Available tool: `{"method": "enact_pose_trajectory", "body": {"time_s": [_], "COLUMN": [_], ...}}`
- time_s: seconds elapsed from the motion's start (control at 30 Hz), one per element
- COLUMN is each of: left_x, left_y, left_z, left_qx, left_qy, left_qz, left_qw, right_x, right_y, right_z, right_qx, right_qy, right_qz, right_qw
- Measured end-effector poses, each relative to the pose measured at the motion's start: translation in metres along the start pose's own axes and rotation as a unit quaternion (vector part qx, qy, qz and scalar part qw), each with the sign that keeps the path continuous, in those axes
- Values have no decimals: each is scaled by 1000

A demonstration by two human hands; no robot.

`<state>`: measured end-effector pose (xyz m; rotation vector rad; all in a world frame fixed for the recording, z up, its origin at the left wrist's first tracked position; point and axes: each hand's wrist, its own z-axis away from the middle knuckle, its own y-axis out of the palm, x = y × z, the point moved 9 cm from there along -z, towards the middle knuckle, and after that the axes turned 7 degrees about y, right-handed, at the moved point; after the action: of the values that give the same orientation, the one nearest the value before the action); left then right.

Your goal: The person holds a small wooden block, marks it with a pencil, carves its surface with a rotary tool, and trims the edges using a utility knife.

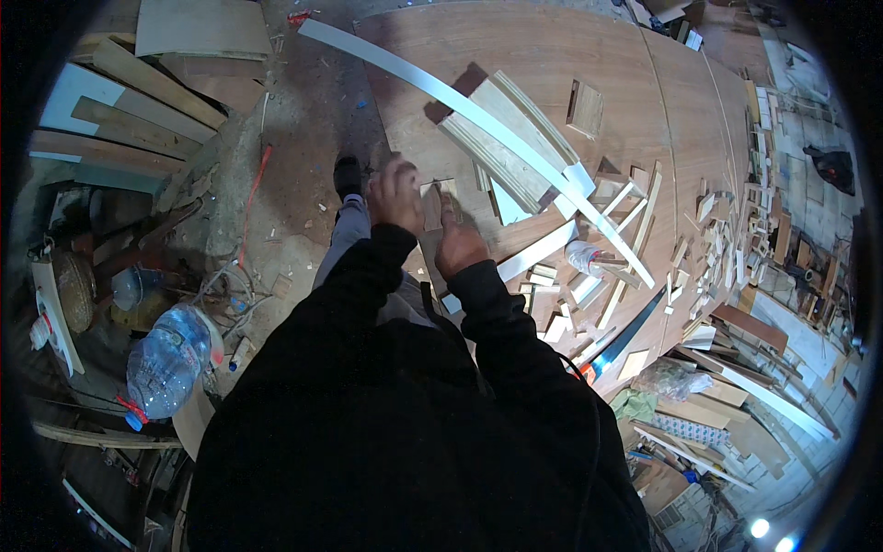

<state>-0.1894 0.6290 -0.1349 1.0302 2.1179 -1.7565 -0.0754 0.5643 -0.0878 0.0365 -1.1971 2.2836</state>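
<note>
Near the edge of the plywood work surface (478,55), my left hand (395,195) has its fingers apart and loosely bent, just left of a small flat wooden piece (431,195). My right hand (458,237) grips that piece from the near right, thumb or finger along its face. Just beyond, stacked grooved wooden boards (501,101) lie under a long white strip (405,72) that crosses diagonally. A small wooden block (585,109) sits farther right.
Wood offcuts (708,258), a clear plastic container (582,258) and a handsaw (625,336) lie rightward. Boards (138,83) lean at left, above a large water bottle (170,359) and tangled cables (235,299). More timber piles line the right wall.
</note>
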Motion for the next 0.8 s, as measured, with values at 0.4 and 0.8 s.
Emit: {"method": "enact_pose_trajectory", "body": {"time_s": [0.4, 0.8], "left_x": [45, 65], "left_y": [48, 70], "left_z": [5, 35], "left_qx": [-153, -31], "left_qy": [-296, -465], "left_qz": [178, 126], "left_qw": [926, 876], "right_x": [2, 6], "right_y": [5, -2], "right_z": [-6, -4], "right_qx": [38, 76], "right_qy": [-9, 1], "right_qz": [43, 6], "right_qw": [998, 997]}}
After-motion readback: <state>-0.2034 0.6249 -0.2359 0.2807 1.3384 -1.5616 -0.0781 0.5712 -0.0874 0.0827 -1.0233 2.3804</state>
